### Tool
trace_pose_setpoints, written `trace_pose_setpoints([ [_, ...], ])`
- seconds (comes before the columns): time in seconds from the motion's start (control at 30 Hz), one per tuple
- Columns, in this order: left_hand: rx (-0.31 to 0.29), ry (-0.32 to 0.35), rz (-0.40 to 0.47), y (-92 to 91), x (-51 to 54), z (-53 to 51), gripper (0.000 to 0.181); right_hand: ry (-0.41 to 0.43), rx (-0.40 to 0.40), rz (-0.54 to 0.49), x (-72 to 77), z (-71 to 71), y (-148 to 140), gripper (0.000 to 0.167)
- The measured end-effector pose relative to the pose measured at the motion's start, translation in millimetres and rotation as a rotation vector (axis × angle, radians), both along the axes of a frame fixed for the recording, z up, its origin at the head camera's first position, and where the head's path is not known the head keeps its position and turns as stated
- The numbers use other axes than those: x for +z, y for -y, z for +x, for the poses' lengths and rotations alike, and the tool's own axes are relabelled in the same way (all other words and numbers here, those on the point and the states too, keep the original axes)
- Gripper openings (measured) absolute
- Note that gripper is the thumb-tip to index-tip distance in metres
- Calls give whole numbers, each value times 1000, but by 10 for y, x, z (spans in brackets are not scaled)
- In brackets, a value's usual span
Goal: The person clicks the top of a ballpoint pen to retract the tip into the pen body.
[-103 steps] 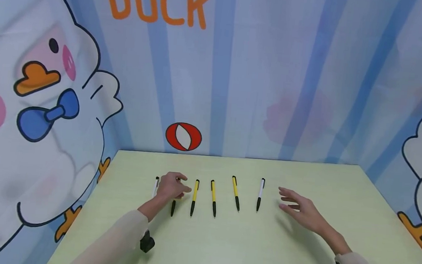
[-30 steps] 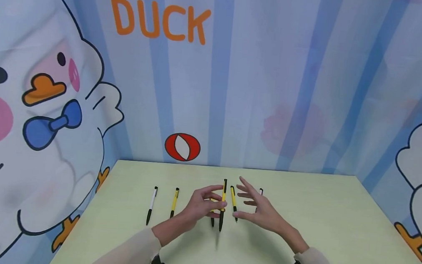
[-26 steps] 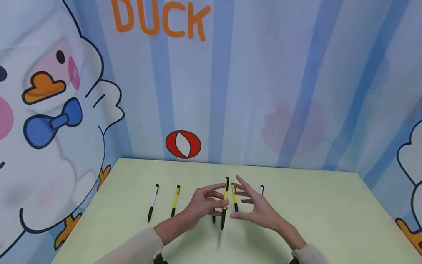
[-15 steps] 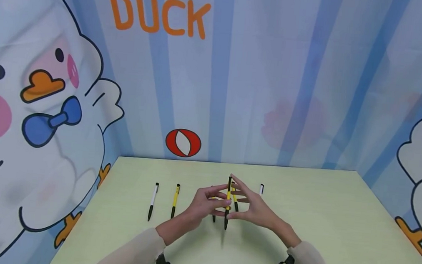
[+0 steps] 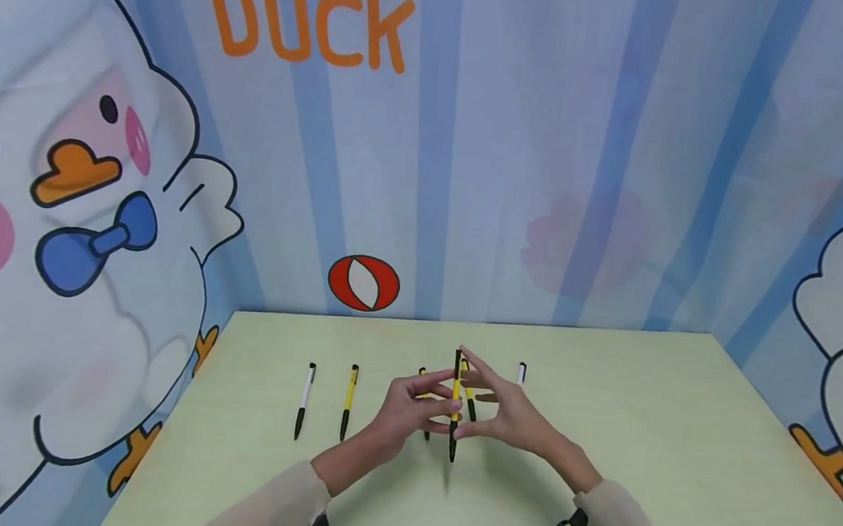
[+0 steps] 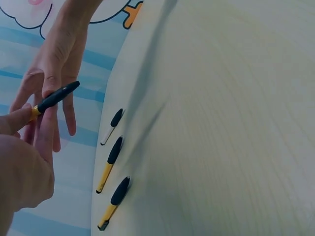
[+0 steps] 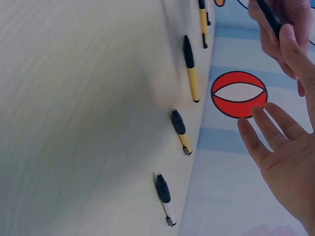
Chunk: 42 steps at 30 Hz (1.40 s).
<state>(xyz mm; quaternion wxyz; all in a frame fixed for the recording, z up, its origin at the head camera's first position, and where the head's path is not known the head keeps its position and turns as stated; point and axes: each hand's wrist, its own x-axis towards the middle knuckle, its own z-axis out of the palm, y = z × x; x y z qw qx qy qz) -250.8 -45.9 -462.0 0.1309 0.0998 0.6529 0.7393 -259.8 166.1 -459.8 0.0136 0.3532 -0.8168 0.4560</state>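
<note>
The left hand (image 5: 409,404) pinches a yellow pen (image 5: 456,393) near its middle, while the right hand (image 5: 508,413) is spread wide, its thumb at the dark grip; whether it presses there, I cannot tell. The pen is nearly upright, above the counter (image 5: 641,416). It should be light, stiff and hardly fragile, but its smooth barrel may turn, so the dark grip seems the safer hold. Farther back lie five other pens (image 5: 350,395).

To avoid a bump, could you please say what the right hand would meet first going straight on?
Probably the held pen, then the left hand; any gap before the pen is unclear.
</note>
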Motion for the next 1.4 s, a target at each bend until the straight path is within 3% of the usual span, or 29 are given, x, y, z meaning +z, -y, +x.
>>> trace_pose_setpoints([
  [0.23,-41,-29,-4,18,53,-3,55,19,18,25,76,0,-43,108],
  [0.43,-49,-4,-48,18,65,-55,55,23,-20,35,106,-32,-154,93],
  [0.8,23,62,-109,239,-23,-46,54,16,-111,81,-4,36,-455,68],
  [1.2,95,102,-221,515,22,-192,53,-37,-174,104,-105,44,-855,54],
  [1.4,180,108,-270,638,-36,-301,51,-44,-189,111,-121,36,-1004,50],
])
